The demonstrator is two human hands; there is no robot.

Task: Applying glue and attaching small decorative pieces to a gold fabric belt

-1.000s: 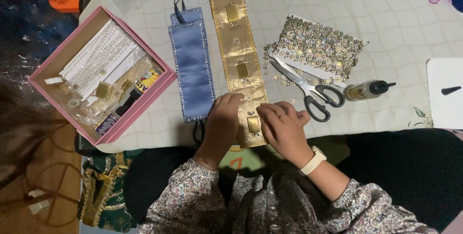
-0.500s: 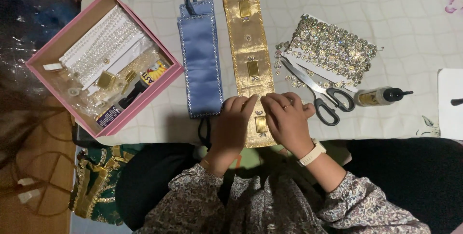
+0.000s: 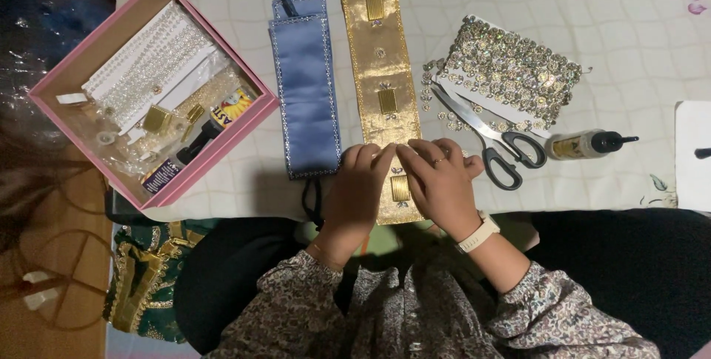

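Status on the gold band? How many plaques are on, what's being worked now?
Done: two rectangular plaques sit fixed higher up the gold band. In hand: left hand and right hand press around a third plaque near the band's near end. Left: cannot tell; blue band lies bare, and scissors and glue bottle lie idle.

Open pink box (image 3: 255, 118), table's left.

1. Bench (image 3: 629, 48) covered with a white quilted cloth in a square grid, faint floral print near its right edge.
2. Brown wooden floor (image 3: 44, 255) lower left.
3. Dark, dim surroundings at upper left; light falls evenly on the bench top.
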